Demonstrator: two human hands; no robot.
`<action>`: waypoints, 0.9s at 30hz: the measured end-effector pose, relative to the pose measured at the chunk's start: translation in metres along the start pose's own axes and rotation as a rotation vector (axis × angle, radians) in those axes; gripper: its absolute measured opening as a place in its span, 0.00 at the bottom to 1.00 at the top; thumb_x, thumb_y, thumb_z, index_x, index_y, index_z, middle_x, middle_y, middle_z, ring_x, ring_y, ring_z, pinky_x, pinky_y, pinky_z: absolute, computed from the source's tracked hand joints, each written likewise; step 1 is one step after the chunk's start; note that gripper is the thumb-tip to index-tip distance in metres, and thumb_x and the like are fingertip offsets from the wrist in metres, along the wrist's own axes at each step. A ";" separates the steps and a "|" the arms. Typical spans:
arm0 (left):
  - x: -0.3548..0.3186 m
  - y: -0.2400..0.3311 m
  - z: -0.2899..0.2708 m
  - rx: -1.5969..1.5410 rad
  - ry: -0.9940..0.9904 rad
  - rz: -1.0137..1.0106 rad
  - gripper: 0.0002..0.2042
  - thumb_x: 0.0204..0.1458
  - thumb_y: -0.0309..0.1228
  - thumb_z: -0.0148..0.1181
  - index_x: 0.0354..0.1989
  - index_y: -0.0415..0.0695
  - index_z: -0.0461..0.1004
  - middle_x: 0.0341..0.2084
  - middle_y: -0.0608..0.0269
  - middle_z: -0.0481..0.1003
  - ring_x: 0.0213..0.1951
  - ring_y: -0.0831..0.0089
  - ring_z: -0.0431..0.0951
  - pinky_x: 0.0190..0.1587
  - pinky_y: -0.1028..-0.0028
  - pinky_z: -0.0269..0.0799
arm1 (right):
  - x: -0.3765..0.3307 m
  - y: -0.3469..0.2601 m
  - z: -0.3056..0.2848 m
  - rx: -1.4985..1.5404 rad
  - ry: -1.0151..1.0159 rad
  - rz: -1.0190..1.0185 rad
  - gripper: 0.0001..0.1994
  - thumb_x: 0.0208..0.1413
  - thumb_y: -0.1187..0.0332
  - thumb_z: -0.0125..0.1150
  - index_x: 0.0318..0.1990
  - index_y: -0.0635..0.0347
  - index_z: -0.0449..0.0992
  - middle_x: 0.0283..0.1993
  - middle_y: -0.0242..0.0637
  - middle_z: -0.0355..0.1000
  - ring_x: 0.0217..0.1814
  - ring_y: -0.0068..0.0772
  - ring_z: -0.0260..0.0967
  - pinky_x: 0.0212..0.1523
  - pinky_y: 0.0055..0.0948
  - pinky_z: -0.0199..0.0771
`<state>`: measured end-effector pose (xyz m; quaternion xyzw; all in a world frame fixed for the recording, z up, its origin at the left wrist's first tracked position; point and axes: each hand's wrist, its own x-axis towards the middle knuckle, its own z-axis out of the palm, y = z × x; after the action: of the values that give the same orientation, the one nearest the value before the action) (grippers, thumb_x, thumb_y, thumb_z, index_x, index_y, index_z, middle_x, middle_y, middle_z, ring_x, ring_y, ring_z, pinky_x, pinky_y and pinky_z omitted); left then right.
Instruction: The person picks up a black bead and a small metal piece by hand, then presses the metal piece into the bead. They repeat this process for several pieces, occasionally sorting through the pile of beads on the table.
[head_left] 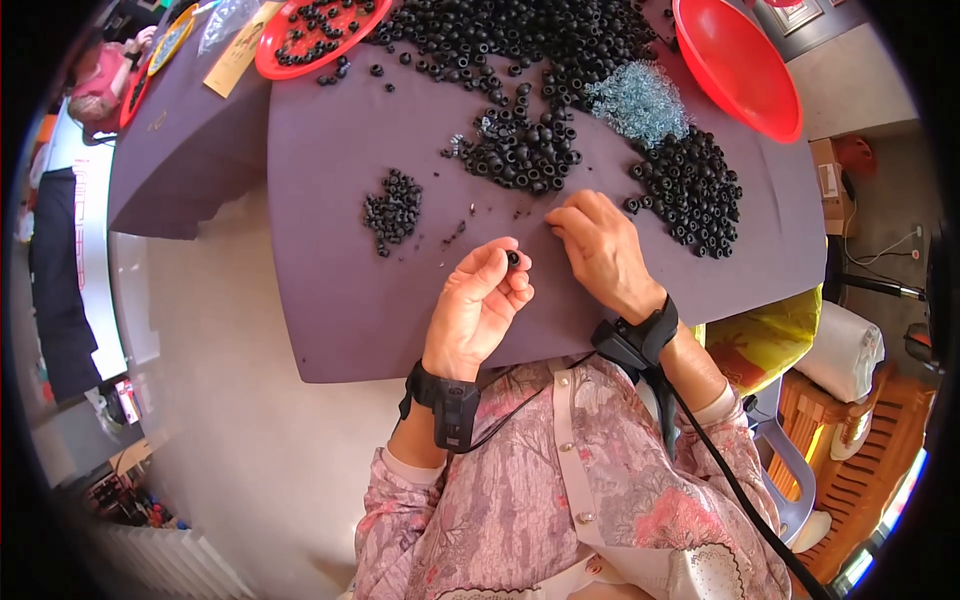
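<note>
Pinched between the thumb and fingertips of the left hand (477, 300) is a small, round, hollow black piece (513, 258), its opening showing; the other fingers curl loosely beneath it. The right hand (603, 252) is just beside it, fingers bent and thumb drawn in toward the forefinger; whether anything sits in that pinch, I cannot tell. Beyond the hands, on the purple-grey cloth-covered table (340, 310), lie a heap of tiny black bits (393, 211) to the left, a middle pile of black hollow pieces (525, 155) ahead, and another pile of round black pieces (695, 190) to the right, touching a pale blue, glittery mound (637, 103). The step in hand appears to be working on one piece singly; the next move probably calls for a steady left pinch, its opening kept clear for the right fingertips.
</note>
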<state>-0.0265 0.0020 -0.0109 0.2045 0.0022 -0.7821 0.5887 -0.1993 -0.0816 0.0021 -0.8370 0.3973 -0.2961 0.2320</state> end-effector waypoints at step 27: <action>-0.015 0.015 -0.010 0.060 0.048 0.103 0.10 0.53 0.23 0.54 0.45 0.40 0.73 0.37 0.59 0.74 0.34 0.73 0.76 0.41 0.73 0.74 | 0.138 -0.018 0.056 -0.471 -0.193 -0.313 0.04 0.42 0.75 0.55 0.26 0.56 0.76 0.27 0.30 0.68 0.33 0.35 0.63 0.37 0.33 0.62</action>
<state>-0.0061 0.0133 -0.0117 0.2409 -0.0177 -0.7454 0.6213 -0.0810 -0.1734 0.0161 -0.9431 0.2975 -0.1469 0.0198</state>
